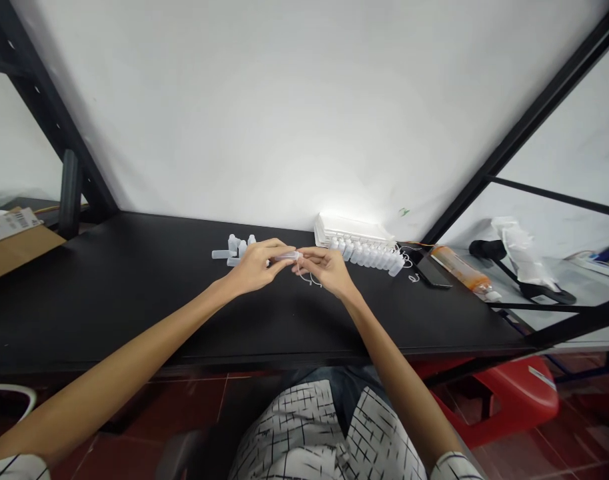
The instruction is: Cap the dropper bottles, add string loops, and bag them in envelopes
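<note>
Over the middle of the black table, my left hand [258, 267] is closed on a small translucent plastic bottle [286, 256] that lies sideways between its fingers. My right hand [327, 268] pinches the bottle's right end, where a thin white loop [307, 277] hangs down. Just left of my left hand are several loose translucent bottles [224, 254], some upright and some lying down, partly hidden by the hand. To the right of my right hand, a row of similar bottles [367, 255] with white loops stands in front of a white stack [353, 229].
A phone [433, 275] and a bottle with an orange label [462, 270] lie on the right. A cardboard box [22, 243] is at the far left. Black metal posts [70, 193] frame the black table [134, 293]. A red stool [519, 400] stands below right.
</note>
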A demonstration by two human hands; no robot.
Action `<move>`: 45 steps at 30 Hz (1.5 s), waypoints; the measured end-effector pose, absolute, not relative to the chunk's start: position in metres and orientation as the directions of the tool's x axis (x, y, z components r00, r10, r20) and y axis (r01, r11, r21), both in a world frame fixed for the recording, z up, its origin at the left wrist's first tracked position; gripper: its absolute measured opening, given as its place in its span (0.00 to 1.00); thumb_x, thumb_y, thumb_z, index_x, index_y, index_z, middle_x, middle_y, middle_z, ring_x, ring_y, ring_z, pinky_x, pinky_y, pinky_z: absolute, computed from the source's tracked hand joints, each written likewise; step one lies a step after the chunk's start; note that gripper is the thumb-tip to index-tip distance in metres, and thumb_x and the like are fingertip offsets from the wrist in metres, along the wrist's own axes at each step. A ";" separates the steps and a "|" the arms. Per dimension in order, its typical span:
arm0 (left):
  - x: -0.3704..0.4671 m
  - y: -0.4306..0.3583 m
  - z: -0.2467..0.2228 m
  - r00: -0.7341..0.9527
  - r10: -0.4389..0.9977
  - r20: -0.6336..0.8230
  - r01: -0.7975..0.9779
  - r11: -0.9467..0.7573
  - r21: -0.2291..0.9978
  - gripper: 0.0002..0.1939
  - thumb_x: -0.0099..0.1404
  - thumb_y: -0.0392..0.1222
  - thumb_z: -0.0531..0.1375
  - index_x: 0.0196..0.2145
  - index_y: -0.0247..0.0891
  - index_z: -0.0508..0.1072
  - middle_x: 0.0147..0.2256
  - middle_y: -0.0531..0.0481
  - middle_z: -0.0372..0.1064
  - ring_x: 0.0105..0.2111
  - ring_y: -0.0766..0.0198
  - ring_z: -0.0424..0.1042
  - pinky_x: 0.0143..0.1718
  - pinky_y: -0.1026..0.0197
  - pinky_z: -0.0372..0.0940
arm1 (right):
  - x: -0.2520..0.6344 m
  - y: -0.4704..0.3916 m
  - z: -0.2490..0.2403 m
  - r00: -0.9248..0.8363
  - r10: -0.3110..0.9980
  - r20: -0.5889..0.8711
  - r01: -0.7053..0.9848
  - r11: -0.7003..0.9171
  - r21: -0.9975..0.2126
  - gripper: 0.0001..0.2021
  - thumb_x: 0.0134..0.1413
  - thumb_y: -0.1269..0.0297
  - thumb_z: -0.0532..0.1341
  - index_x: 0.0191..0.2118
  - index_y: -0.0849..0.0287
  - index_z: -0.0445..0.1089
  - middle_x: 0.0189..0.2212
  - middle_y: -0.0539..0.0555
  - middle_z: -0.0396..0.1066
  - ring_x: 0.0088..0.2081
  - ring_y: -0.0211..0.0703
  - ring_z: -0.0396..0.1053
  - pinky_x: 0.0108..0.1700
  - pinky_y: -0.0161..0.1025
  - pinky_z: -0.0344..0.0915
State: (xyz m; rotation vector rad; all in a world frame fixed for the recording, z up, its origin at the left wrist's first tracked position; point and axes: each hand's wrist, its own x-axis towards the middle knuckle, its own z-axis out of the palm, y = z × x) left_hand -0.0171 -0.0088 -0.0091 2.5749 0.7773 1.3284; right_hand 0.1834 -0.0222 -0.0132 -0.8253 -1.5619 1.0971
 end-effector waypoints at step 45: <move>-0.030 0.005 0.001 0.135 0.860 0.493 0.033 -0.501 0.865 0.08 0.59 0.41 0.58 0.37 0.38 0.66 0.31 0.55 0.65 0.21 0.72 0.57 0.21 0.68 0.55 | 0.145 0.031 -0.018 -0.307 0.900 0.311 0.920 0.364 -0.145 0.12 0.58 0.68 0.56 0.40 0.54 0.77 0.41 0.54 0.77 0.43 0.49 0.74 0.38 0.38 0.63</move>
